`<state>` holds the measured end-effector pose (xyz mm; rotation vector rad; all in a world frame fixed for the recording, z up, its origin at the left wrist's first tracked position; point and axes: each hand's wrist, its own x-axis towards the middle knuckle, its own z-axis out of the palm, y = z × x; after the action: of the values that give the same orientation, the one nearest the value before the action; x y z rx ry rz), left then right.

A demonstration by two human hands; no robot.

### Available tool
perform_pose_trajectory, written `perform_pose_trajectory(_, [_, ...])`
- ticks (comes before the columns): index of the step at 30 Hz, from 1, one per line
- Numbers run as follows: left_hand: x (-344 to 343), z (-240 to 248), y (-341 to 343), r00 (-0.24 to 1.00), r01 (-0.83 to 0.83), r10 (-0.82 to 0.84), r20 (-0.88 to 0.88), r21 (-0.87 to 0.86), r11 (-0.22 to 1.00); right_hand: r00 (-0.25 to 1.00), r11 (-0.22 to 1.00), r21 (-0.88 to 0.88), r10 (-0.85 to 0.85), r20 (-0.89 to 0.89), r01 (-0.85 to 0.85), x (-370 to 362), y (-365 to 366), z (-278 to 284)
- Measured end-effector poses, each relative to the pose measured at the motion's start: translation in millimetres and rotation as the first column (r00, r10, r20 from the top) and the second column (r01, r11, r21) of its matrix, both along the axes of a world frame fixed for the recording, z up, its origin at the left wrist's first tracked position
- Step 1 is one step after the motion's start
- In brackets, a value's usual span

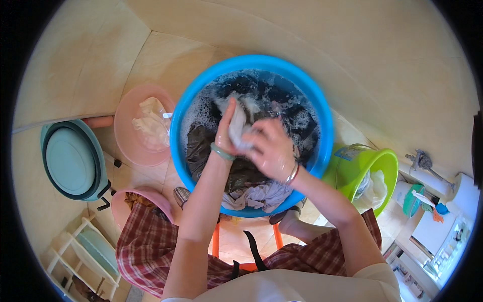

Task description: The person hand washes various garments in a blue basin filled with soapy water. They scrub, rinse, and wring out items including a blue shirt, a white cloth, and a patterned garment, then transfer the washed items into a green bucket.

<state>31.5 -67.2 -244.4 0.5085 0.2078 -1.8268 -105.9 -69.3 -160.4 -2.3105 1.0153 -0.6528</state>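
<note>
A white wet cloth [238, 126] is bunched between my two hands above a big blue tub [326, 121]. My left hand [225, 135], with a pale green bangle at the wrist, is closed on the cloth's left side. From the right, my right hand [275, 153], with a silver bracelet, presses its curled fingers onto the cloth; motion smears them. Foamy dark water [251, 83] fills the tub's far part. Dark brown clothing [198, 151] lies in the tub at the left, and a pale lilac garment [264, 196] rests along the near side.
Left of the tub stands a pink basin [126, 126] with cream cloth in it, and a folding teal basin [70, 161] leans by the wall. A second pink basin [163, 204] sits near my leg. At the right, a tilted green bucket [392, 161] holds white cloth.
</note>
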Motion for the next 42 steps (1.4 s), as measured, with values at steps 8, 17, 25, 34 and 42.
perform_pose_trajectory(8, [-10, 46, 1, 0.993, 0.030, -0.024, 0.112, -0.047, 0.998, 0.994, 0.988, -0.152, 0.009, 0.109, 0.008, 38, 45, 37])
perform_pose_trajectory(17, [-4, 21, 1, 0.964, -0.026, 0.004, -0.268, -0.078, 0.997, 0.934, 0.988, -0.050, -0.119, 0.338, 0.144, 43, 13, 22])
perform_pose_trajectory(25, [-22, 32, 7, 0.690, -0.316, 0.062, 0.721, 0.223, 0.922, 0.911, 0.880, 0.248, -0.412, -0.029, 0.406, -6, -42, -69])
perform_pose_trajectory(34, [-6, -16, 11, 0.869, -0.177, -0.021, 0.494, 0.352, 0.919, 0.846, 0.911, -0.120, -0.411, -0.339, 0.394, -44, -54, -131])
perform_pose_trajectory(42, [-12, -43, 13, 0.841, -0.057, -0.138, 0.523, 0.339, 0.939, 0.784, 0.819, 0.191, -0.410, -0.466, 0.542, -26, -72, -162])
